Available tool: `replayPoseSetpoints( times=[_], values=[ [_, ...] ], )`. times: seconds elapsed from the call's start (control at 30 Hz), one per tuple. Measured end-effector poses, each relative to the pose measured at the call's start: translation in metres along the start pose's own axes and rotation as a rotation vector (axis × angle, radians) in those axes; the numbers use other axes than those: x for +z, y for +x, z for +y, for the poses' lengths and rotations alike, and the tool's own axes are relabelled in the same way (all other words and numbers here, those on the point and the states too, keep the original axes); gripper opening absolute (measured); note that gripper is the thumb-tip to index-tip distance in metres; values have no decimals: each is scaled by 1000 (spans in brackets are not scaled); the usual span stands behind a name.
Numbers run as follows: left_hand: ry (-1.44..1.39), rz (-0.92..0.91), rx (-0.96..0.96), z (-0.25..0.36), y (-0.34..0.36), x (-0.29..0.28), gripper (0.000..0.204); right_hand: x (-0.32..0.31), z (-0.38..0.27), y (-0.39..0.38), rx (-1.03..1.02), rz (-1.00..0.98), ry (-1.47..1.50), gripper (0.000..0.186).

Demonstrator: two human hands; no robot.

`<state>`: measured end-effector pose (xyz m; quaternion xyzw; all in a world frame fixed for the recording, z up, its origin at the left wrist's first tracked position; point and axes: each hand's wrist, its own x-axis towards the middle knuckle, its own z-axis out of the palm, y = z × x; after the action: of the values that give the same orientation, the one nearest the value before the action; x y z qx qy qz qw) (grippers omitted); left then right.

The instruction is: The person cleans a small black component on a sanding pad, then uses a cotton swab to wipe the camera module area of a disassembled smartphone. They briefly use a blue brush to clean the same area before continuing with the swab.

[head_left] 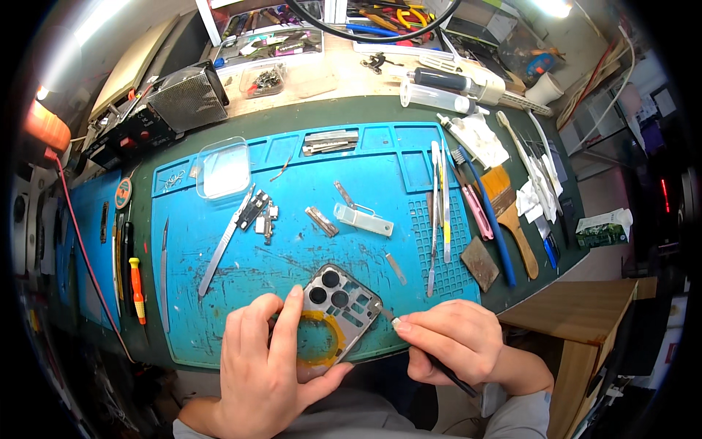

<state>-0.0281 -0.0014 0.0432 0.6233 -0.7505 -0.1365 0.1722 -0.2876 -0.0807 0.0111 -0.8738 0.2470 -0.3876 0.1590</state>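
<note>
head | left fingers [286, 325] spread, holding phone frame [354, 332] | right fingers [433, 327] pinch tool [453, 377]

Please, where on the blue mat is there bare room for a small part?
One bare patch lies between the thin tool and the silver tool, at left. Another lies between the clear case and the compartments above it. It is crowded at front, with left hand and phone frame, and past the right edge, with blue brush and wooden brush.

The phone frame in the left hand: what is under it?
Through openings in the phone frame, the blue mat shows. Anything else beneath is covered by the frame's solid parts and the left hand.
</note>
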Motion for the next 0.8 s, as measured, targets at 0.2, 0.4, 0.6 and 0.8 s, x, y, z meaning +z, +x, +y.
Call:
replayPoseSetpoints(
  times=[0.2,0.4,0.6,0.8],
  values=[
    [-40,4,-11,-3,0,4,106,4,4,0,-1,-35,-18,42],
    [-34,3,1,-5,1,5,105,2,3,2,33,-59,-13,39],
    [-36,11,11,-6,1,5,105,4,5,1,44,-44,6,40],
    [-31,11,7,-5,0,5,104,2,4,4,49,-72,-2,40]
  ],
)
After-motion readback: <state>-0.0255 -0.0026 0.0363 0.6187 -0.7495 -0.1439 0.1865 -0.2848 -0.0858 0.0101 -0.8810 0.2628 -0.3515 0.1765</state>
